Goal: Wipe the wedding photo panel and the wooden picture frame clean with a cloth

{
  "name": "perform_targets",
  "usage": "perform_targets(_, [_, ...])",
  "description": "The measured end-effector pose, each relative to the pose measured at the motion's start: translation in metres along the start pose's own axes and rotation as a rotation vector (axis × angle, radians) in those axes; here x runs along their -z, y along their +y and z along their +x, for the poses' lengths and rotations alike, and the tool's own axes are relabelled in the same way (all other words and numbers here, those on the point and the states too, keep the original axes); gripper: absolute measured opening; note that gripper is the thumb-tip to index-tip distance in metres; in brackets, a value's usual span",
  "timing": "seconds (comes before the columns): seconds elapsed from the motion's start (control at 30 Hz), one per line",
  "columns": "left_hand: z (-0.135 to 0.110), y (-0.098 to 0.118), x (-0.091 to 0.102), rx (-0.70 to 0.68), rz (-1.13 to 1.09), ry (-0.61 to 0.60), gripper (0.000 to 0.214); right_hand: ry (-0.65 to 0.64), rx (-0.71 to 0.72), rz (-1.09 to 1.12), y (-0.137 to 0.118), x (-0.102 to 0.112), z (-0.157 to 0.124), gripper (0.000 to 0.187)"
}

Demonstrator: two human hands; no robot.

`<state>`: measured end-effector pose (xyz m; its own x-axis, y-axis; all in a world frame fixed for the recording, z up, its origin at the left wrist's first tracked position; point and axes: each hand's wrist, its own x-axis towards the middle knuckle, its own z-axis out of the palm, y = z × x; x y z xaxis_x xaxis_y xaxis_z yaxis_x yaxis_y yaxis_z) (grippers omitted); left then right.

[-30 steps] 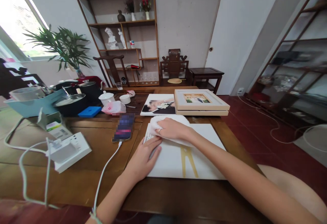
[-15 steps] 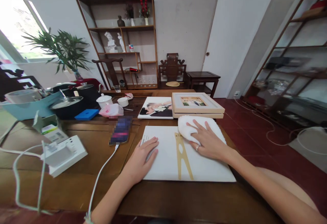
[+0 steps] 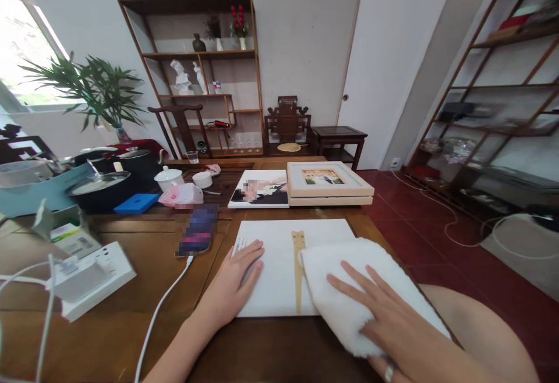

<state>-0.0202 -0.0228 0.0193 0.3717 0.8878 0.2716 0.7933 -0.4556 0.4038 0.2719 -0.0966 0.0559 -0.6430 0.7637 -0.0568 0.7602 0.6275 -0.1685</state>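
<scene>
Where the left hand (image 3: 240, 281) rests: palm down on the left edge of a white board (image 3: 271, 266), fingers straight and close together, holding nothing.
Right hand (image 3: 393, 319): palm down, fingers spread apart on top of a fluffy white cloth (image 3: 334, 313).
Cloth: draped over the right part of the board, its near corner reaching past the board's front edge.
Board: flat on a brown wooden table (image 3: 262, 348), a narrow tan strip (image 3: 297, 266) running down its middle, partly beside the cloth's edge.
Behind the board: a photo panel (image 3: 262, 190) lying next to a pale picture frame (image 3: 329, 195).
Left of the board: a phone (image 3: 198, 233) with a white cable (image 3: 163, 300) plugged in, and farther left, a white box (image 3: 111, 275).
</scene>
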Motion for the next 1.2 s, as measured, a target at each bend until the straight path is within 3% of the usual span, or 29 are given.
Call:
perform_targets(0.2, [0.001,0.002,0.002,-0.007,-0.033,0.015,0.034,0.122,-0.008,0.041,0.041,0.003,0.056,0.015])
perform_targets(0.3, [0.001,0.003,0.002,0.008,-0.038,0.009,0.034,0.193,-0.019,0.068,0.060,0.007,0.087,0.024])
perform_targets(0.4, [0.001,0.003,0.002,0.017,-0.039,-0.001,0.034,0.190,-0.021,0.089,0.068,0.011,0.101,0.034])
perform_targets(0.53, [0.001,0.003,0.002,0.024,-0.041,0.000,0.033,0.139,-0.031,0.069,0.066,0.013,0.088,0.028])
perform_targets(0.7, [0.001,0.003,0.001,0.006,-0.044,0.007,0.033,0.053,-0.011,0.126,0.044,0.017,0.041,0.016])
perform_targets(0.83, [0.000,0.003,0.001,0.002,-0.036,0.003,0.034,-0.045,-0.025,0.194,0.016,0.019,-0.002,0.022])
perform_targets(0.93, [0.000,0.002,0.001,0.005,-0.030,0.000,0.034,-0.080,-0.008,0.205,0.007,0.019,-0.018,0.024])
perform_targets(1.03, [0.001,0.002,0.001,0.012,-0.029,0.001,0.034,-0.089,-0.088,0.230,0.014,0.020,-0.008,0.025])
perform_targets(1.2, [0.001,0.004,0.002,0.011,-0.052,0.017,0.033,-0.022,-0.136,0.246,0.046,0.031,0.050,0.033])
